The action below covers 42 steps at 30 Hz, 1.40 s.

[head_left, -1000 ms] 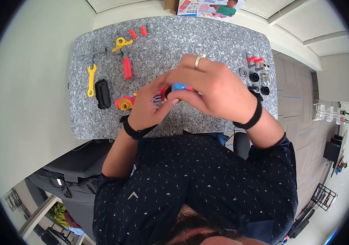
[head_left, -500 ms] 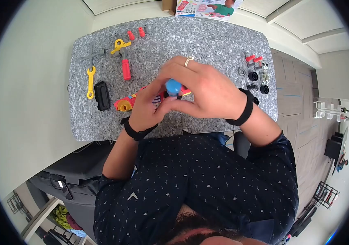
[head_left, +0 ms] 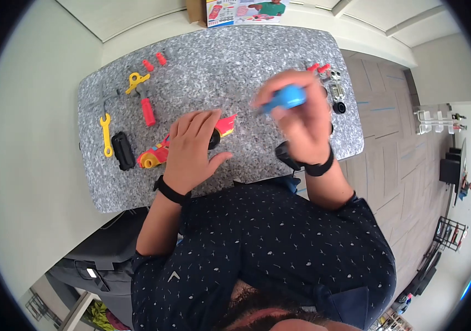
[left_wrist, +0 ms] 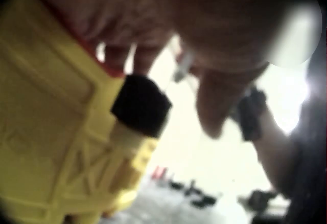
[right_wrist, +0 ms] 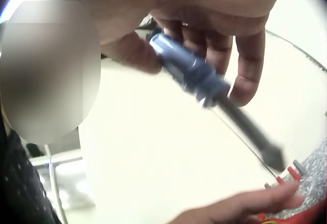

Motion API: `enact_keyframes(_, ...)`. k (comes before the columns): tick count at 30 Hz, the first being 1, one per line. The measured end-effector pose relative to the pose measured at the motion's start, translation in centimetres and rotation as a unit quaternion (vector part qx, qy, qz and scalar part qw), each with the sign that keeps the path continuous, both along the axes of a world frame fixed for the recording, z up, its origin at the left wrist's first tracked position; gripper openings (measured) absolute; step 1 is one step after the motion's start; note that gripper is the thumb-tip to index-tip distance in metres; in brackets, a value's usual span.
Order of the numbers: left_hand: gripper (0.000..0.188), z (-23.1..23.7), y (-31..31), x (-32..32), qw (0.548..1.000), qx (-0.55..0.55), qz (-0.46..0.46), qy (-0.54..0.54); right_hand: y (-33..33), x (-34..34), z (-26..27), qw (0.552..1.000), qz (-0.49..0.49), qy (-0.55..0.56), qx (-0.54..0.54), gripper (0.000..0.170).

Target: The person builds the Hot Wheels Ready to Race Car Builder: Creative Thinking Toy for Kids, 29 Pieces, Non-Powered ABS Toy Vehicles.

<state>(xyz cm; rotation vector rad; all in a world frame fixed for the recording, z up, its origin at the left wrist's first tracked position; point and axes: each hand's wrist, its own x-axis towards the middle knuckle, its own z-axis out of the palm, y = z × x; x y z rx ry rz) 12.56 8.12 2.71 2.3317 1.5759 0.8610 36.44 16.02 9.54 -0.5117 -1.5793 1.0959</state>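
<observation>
In the head view my left hand (head_left: 191, 146) lies over a red and yellow toy car (head_left: 226, 126), fingers extended across it and thumb held out to the side. A black wheel (head_left: 214, 139) shows beside the palm. The car's yellow underside (left_wrist: 46, 121) fills the left part of the left wrist view. Away to the right and raised, my right hand (head_left: 310, 127) grips a toy screwdriver (right_wrist: 186, 68) by its blue handle. Its grey shaft and pointed tip (right_wrist: 273, 157) show in the right wrist view, apart from the car.
On the table's left lie a yellow wrench (head_left: 106, 137), a grey cross-shaped tool (head_left: 103, 100), a red-handled tool (head_left: 147, 112), a yellow part (head_left: 136, 81) and a black part (head_left: 123, 150). Red pegs (head_left: 161, 58) lie farther back. A black wheel (head_left: 339, 107) sits among small parts at right.
My right hand has pulled away from the car to the right, carrying the screwdriver. The left hand stays at the car, its thumb now spread away. The head view has shifted.
</observation>
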Motion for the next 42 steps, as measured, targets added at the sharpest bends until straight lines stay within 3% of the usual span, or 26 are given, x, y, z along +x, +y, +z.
enact_keyframes(1, 0.064, 0.1, 0.0, 0.5, 0.999, 0.0, 0.018, 0.048, 0.5, 2.4, -0.8, 0.999, -0.038, -0.001, -0.028, 0.027)
enact_keyframes(2, 0.063, 0.0, 0.2, 1.0, 0.998, -0.019, 0.022, 0.059, 1.4, 4.6, -1.7, 0.988, -0.141, -0.031, -0.047, 0.02)
enact_keyframes(4, 0.061, -0.2, 0.9, 1.6, 0.994, -0.058, 0.027, 0.084, 2.4, 8.3, -0.7, 0.907, -0.313, -0.278, -0.047, 0.008)
enact_keyframes(5, 0.06, 0.0, 1.2, 1.7, 0.994, -0.06, 0.02, 0.086, 3.3, 10.7, -1.5, 0.862, -0.351, -0.361, -0.053, 0.019)
enact_keyframes(7, 0.059, 1.4, 2.0, 1.8, 0.994, -0.061, 0.003, 0.088, 5.0, 16.5, -4.0, 0.793, -0.367, -0.485, -0.034, 0.029)
enact_keyframes(10, 0.063, 5.7, 2.4, 0.7, 1.0, 0.019, -0.005, -0.019, 4.8, 21.7, -5.6, 0.727, -0.334, -0.592, -0.095, 0.039)
enact_keyframes(13, 0.065, 10.5, 1.0, -0.7, 0.989, -0.032, 0.039, -0.141, 3.1, 23.3, -6.7, 0.75, -0.266, -0.596, -0.105, 0.049)
enact_keyframes(16, 0.066, 10.1, -0.2, -2.7, 0.967, -0.097, 0.013, -0.237, 1.6, 22.1, -7.8, 0.739, -0.258, -0.605, -0.146, 0.059)
enact_keyframes(18, 0.061, 8.5, -0.8, -4.3, 0.964, -0.13, -0.002, -0.233, 1.1, 21.6, -8.9, 0.722, -0.251, -0.619, -0.178, 0.06)
enact_keyframes(21, 0.055, 4.8, -1.7, -5.2, 0.94, -0.149, -0.001, -0.307, 0.6, 21.7, -10.7, 0.746, -0.268, -0.59, -0.15, 0.056)
enact_keyframes(22, 0.052, 3.5, -2.1, -5.4, 0.927, -0.148, 0.006, -0.345, 0.3, 22.0, -11.1, 0.735, -0.274, -0.612, -0.102, 0.051)
enact_keyframes(25, 0.046, 0.7, -2.8, -4.8, 0.919, -0.133, 0.013, -0.371, -0.1, 21.6, -9.6, 0.795, -0.291, -0.52, -0.116, 0.05)
enact_keyframes(30, 0.045, -3.9, -3.4, -2.9, 0.857, -0.149, 0.003, -0.493, -1.7, 15.5, -3.2, 0.942, -0.145, -0.241, -0.184, 0.047)
enact_keyframes(31, 0.045, -4.5, -3.4, -2.8, 0.858, -0.147, -0.002, -0.492, -1.9, 13.8, -2.9, 0.959, -0.114, -0.209, -0.152, 0.045)
enact_keyframes(32, 0.045, -5.1, -3.3, -2.7, 0.858, -0.146, -0.007, -0.492, -2.8, 11.1, -2.9, 0.976, -0.076, -0.107, -0.176, 0.041)
enact_keyframes(33, 0.045, -5.7, -3.2, -2.6, 0.859, -0.144, -0.012, -0.491, -2.9, 9.5, -3.7, 0.988, -0.042, -0.108, -0.105, 0.041)
enact_keyframes(35, 0.046, -6.7, -3.3, -2.4, 0.852, -0.145, -0.01, -0.503, -4.0, 4.5, -5.0, 0.988, 0.042, -0.071, -0.133, 0.055)
enact_keyframes(36, 0.046, -7.1, -3.4, -2.3, 0.848, -0.147, -0.009, -0.51, -4.1, 3.4, -5.2, 0.988, 0.04, -0.105, -0.102, 0.062)
enact_keyframes(39, 0.046, -7.8, -3.5, -2.3, 0.844, -0.142, -0.018, -0.516, -4.4, 0.9, -6.4, 0.98, 0.069, -0.123, -0.14, 0.063)
enact_keyframes(42, 0.047, -8.1, -3.9, -2.2, 0.841, -0.142, -0.014, -0.522, -4.6, -0.4, -7.6, 0.984, 0.05, -0.146, -0.089, 0.061)
